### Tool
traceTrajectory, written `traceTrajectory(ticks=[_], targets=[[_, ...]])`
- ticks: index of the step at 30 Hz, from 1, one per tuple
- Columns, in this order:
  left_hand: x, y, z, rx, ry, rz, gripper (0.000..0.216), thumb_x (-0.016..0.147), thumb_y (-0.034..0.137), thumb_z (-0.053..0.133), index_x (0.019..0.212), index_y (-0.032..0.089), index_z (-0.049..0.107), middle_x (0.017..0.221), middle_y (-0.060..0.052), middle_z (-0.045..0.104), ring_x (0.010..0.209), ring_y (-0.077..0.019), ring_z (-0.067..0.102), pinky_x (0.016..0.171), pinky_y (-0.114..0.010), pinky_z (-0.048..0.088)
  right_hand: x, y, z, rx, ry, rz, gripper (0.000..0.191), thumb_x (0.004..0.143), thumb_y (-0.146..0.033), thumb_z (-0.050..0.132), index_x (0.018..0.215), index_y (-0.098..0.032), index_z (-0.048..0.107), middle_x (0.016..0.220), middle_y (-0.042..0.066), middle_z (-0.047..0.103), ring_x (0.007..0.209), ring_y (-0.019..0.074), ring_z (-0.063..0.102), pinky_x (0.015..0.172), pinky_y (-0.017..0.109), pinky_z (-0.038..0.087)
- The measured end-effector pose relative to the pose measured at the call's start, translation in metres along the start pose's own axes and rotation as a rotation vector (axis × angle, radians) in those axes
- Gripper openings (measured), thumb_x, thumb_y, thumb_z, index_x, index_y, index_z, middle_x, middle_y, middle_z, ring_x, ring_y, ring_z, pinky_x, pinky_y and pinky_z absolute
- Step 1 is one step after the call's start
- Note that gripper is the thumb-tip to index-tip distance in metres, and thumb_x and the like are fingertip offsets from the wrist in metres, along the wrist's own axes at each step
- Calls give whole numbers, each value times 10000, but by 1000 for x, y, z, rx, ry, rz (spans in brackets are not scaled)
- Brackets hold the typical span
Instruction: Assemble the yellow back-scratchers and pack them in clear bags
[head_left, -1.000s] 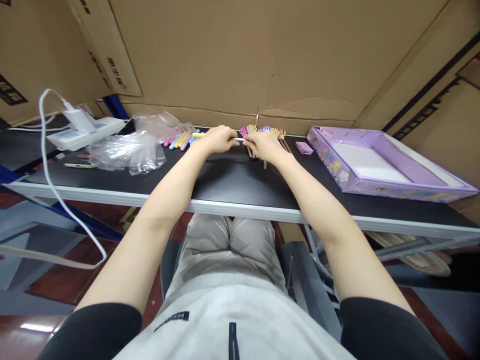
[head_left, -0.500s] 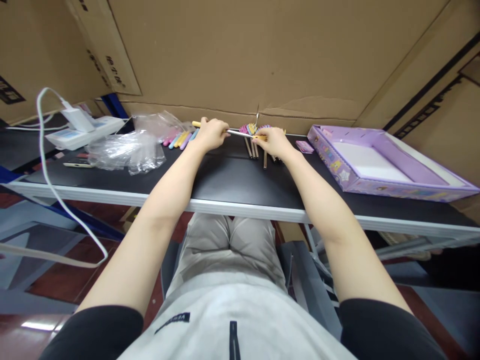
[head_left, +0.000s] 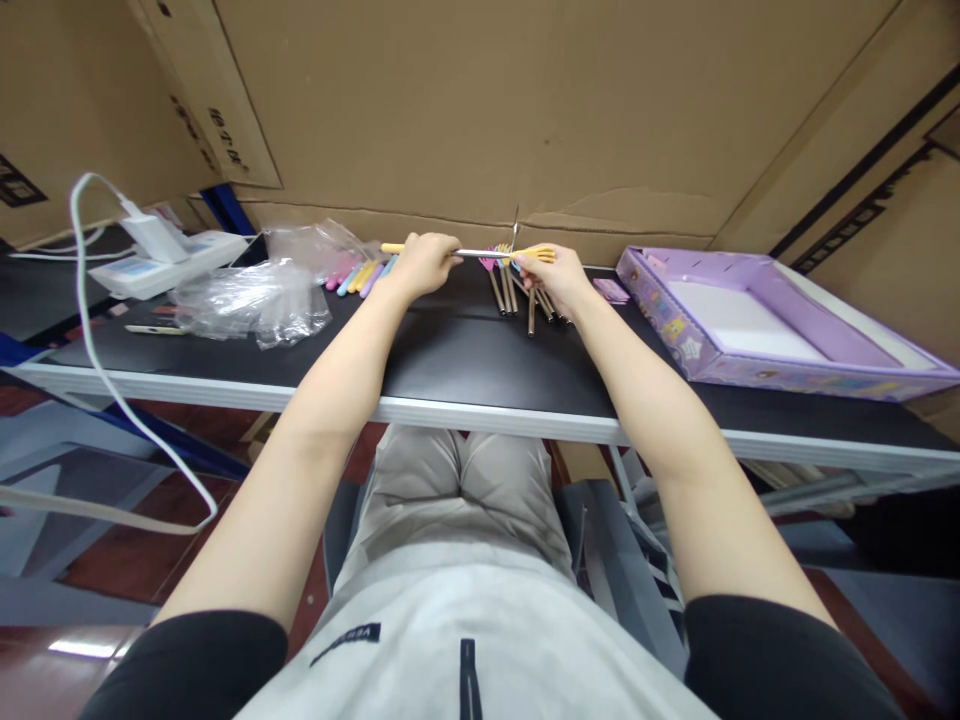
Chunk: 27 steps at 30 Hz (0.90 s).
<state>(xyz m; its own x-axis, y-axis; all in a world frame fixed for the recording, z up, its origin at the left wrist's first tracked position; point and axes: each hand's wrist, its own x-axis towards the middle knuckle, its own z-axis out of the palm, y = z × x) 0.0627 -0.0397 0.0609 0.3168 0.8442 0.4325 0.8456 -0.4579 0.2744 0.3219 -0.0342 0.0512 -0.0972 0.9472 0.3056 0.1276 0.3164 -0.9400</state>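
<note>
A yellow back scratcher [head_left: 480, 254] with a metal rod lies level between my hands, above the table. My left hand [head_left: 427, 264] is closed round its handle end, and the yellow grip sticks out to the left. At the other end, my right hand [head_left: 559, 278] pinches near the yellow clawed head [head_left: 536, 253], which shows above the fingers. Below and beside this hand lie several metal rods with coloured clawed heads [head_left: 504, 285], partly hidden by it. Several pastel handles [head_left: 361, 278] lie in a row left of my left hand.
Clear plastic bags [head_left: 259, 300] lie on the left of the black table [head_left: 480, 360], near a white power strip [head_left: 180, 262] with a cable. A purple box tray [head_left: 787, 375] stands at right, with small pink cards [head_left: 611, 290] beside it. Cardboard [head_left: 480, 110] walls the back.
My right hand has turned and risen slightly, so the yellow clawed head now shows more fully. The rod has come nearly level. My left hand keeps its hold.
</note>
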Motion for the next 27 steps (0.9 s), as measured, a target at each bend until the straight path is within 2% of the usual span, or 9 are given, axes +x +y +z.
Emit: traceTrajectory(ticks=[6,12,17,21,25,27], targets=[[1,2,-1,-38,-42,-5,315,1078,279,572,1272,231,815,1105,-110,812,1157,-295,700,1083,-396,496,6,4,3,46,22,22,454,907,-524,994,875,-260,626,710,-50,578,643,138,606,669,294,598],[2,3,0,-28,-48,2,325,1064,280,585,1272,215,826,1086,-115,806,1126,-290,713,1049,-388,508,10,14,12,135,62,30,492,936,-630,944,896,-267,614,756,-39,621,671,144,627,715,321,629],[4,1,4,-52,-42,27,294,1054,286,599,1222,222,832,1046,-105,800,1111,-286,712,1037,-381,510,15,20,13,87,92,10,487,921,-661,942,931,-264,659,774,-25,659,746,169,694,752,328,642],[6,1,5,-37,-47,10,289,1059,274,583,1174,182,832,1050,-124,789,1085,-286,706,1015,-391,507,16,12,16,157,144,16,399,931,-482,978,882,-255,653,774,-26,673,765,158,701,759,301,639],[8,-3,1,-37,-27,-9,269,1053,268,592,1159,182,824,1038,-115,775,1080,-280,696,999,-382,505,15,-4,16,353,229,106,333,1060,-168,804,793,-230,615,695,-61,625,622,70,588,632,174,541],[8,-9,-2,-36,-30,-33,260,1052,270,597,1152,182,820,1031,-110,770,1080,-278,691,999,-381,505,18,-8,8,400,259,125,360,1057,-123,787,766,-226,602,656,-77,596,575,50,557,576,145,493]])
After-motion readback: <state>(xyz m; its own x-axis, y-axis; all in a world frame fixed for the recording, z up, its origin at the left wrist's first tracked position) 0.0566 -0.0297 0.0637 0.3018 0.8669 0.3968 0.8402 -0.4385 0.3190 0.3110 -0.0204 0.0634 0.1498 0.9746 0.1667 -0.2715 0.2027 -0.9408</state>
